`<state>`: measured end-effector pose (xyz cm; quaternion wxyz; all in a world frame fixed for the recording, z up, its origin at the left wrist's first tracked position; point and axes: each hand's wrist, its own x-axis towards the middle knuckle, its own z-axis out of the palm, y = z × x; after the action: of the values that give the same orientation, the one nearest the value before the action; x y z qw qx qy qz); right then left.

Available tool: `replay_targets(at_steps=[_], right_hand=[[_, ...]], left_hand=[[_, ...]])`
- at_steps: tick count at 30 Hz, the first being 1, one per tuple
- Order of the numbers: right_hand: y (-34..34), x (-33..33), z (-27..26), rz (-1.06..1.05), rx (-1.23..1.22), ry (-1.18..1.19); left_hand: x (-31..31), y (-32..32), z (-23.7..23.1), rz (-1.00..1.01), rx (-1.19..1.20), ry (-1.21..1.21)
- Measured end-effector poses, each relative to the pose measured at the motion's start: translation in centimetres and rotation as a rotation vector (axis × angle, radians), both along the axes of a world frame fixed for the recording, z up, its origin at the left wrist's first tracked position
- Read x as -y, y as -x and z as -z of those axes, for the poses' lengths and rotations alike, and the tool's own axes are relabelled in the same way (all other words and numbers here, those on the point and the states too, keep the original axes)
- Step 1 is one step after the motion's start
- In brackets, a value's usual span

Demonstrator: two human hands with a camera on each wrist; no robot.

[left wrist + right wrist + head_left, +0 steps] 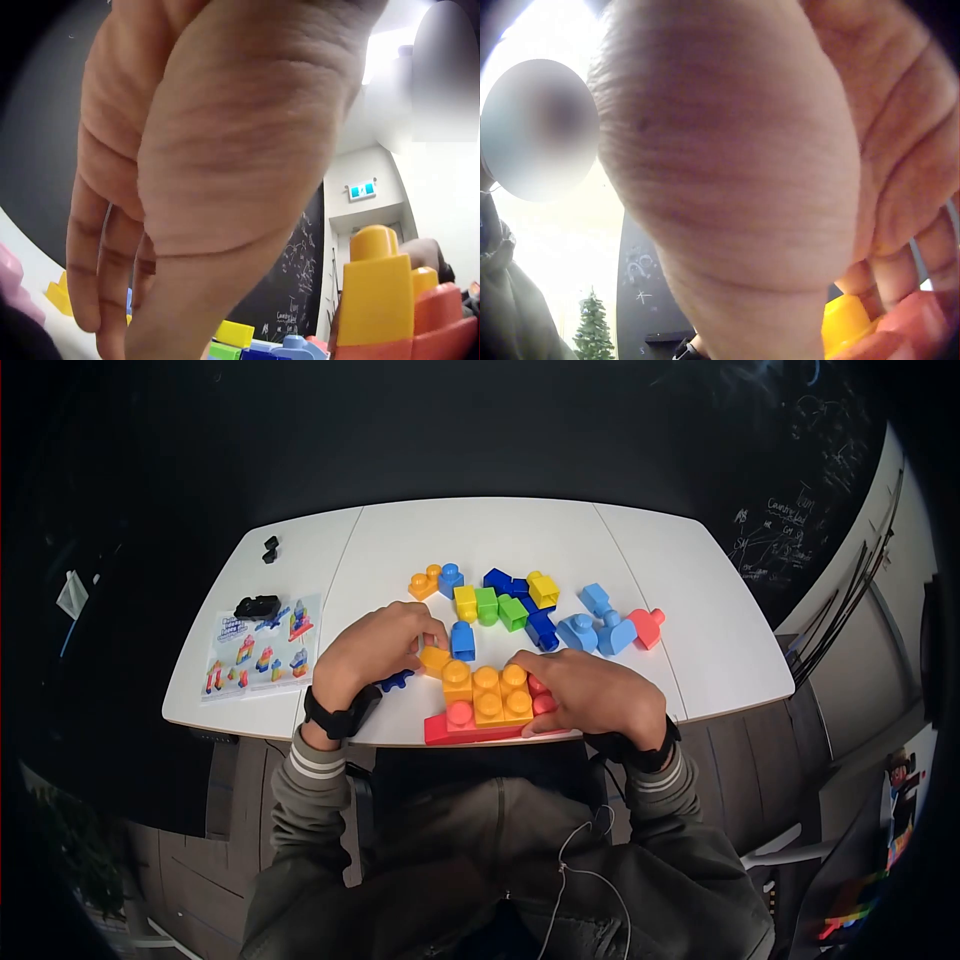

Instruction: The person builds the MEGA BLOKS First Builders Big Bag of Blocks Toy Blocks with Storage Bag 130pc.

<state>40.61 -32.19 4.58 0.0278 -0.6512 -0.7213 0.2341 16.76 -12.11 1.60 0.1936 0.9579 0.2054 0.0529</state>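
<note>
A person's left hand [383, 645] pinches a yellow-orange plastic block [434, 662] at a white table [730, 650], while the right hand [598, 688] grips the near-right end of a stacked, studded orange-and-red plastic assembly [488, 706] between the two hands. A blue plastic block [462, 642] stands just beyond the left fingertips; a printed paper leaflet [225, 682] lies left of that hand.

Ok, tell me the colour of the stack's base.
The base is red; head view shows it best.
</note>
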Motion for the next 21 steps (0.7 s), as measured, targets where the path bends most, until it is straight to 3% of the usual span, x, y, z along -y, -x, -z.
replay_targets(at_steps=[5,8,10,11,13,14,16,21], right_hand=[[-0.3,0.2,0.3,-0.022,0.005,-0.003],[-0.6,0.8,0.8,-0.056,-0.041,-0.169],[-0.4,1.4,-0.2,0.044,-0.07,-0.284],[-0.4,1.4,-0.4,0.045,-0.071,-0.285],[-0.3,1.1,-0.6,0.033,-0.255,-0.574],[-0.4,0.7,-0.7,0.033,-0.254,-0.572],[-0.5,0.0,-0.6,0.009,-0.345,-0.778],[-1.0,1.1,-2.1,0.016,-0.306,-0.711]], left_hand=[[1.0,0.1,-0.6,-0.053,-0.06,-0.122],[1.5,0.6,-1.9,-0.1,0.07,-0.258],[3.1,0.8,-3.4,-0.193,0.352,0.02],[3.8,0.6,-3.6,-0.191,0.351,0.019],[5.3,0.0,-3.6,0.026,0.565,0.049],[6.0,-0.7,-3.4,0.08,0.609,0.044],[7.6,-1.6,-3.2,0.072,0.599,0.055],[7.4,-1.9,-2.7,0.057,0.519,0.002]])
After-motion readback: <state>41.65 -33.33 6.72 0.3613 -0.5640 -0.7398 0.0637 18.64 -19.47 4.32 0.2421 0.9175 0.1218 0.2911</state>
